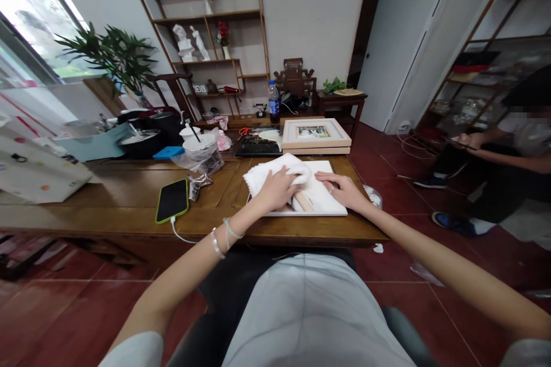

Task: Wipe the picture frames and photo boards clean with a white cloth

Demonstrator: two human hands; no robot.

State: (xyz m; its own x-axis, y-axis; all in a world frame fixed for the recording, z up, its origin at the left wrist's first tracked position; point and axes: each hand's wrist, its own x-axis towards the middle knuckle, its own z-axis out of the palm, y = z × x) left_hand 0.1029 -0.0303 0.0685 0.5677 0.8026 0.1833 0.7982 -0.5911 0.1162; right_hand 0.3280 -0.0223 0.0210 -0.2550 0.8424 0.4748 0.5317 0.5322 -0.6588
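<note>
My left hand (278,189) presses down on a white cloth (275,175) bunched over a pale wooden frame edge (303,202), its fingers curled around the cloth. My right hand (342,188) lies flat, fingers spread, on the white back panel (327,206) of that frame, which rests on the wooden table (129,206). A ring shows on one right finger. Bracelets circle my left wrist.
A green-cased phone (173,199) on a cable lies left of the frame. Two stacked framed pictures (315,135), a water bottle (274,101), black pots (142,140) and a plastic bag (202,156) sit further back. A seated person (508,155) holds a phone at right.
</note>
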